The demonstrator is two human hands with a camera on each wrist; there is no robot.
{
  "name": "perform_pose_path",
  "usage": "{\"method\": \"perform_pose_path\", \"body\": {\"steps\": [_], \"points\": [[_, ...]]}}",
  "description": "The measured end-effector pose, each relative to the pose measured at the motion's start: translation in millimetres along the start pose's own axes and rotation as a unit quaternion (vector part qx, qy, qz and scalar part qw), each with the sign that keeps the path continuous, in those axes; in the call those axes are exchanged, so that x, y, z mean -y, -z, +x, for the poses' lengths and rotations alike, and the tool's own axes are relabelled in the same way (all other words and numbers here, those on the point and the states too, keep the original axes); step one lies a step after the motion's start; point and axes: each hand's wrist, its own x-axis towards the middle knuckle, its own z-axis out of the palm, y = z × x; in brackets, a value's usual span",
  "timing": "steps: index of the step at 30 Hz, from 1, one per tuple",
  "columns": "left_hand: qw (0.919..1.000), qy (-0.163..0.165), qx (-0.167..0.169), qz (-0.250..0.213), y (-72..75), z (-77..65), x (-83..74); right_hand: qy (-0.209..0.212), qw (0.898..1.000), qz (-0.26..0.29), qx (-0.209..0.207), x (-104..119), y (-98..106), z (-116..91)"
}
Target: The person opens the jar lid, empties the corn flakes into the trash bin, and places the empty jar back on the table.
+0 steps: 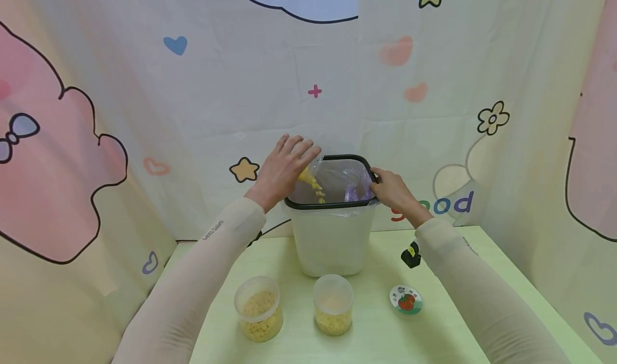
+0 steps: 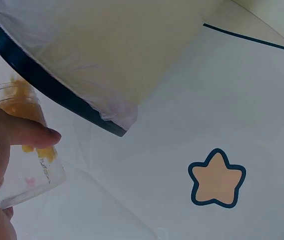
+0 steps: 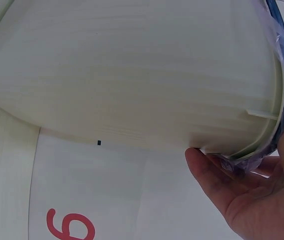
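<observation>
My left hand (image 1: 283, 167) grips a clear plastic jar (image 2: 37, 175) tipped over the left side of a white trash bin (image 1: 332, 241). Small yellow pieces (image 1: 319, 191) tumble from the jar's mouth into the bin. In the left wrist view the thumb lies across the jar's side, and some yellow pieces are still inside. On the bin's right side, my right hand (image 1: 392, 188) holds the black rim (image 1: 337, 205), its fingers curled round the edge and the liner. A thin clear liner (image 1: 355, 190) with purple parts lines the bin. The bin's bottom is hidden.
Two clear lidless jars, a wider left one (image 1: 260, 311) and a narrower one (image 1: 333, 306), hold yellow pieces in front of the bin. A round lid with a tomato picture (image 1: 406, 300) lies to their right. Behind it sits a small black object (image 1: 411, 255). A printed curtain (image 1: 270, 85) hangs behind.
</observation>
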Motion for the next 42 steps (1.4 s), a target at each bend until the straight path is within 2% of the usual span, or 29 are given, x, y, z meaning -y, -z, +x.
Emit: {"method": "perform_pose_path", "body": {"steps": [23, 32, 36, 42], "points": [[0.9966, -0.031, 0.033, 0.069, 0.8, 0.3, 3.3, 0.003, 1.0, -0.002, -0.005, 0.2, -0.5, 0.9], [0.9891, -0.053, 0.051, 0.128, 2.1, -0.9, 2.6, 0.009, 1.0, -0.014, -0.011, -0.4, -0.5, 1.4], [0.9853, -0.062, 0.049, 0.152, 1.7, -0.8, 2.8, 0.011, 1.0, -0.014, -0.012, 0.1, -0.2, 2.2], [0.9827, -0.071, 0.053, 0.163, 1.1, -0.8, 2.8, 0.007, 1.0, -0.01, -0.009, 1.0, -0.4, 1.1]]}}
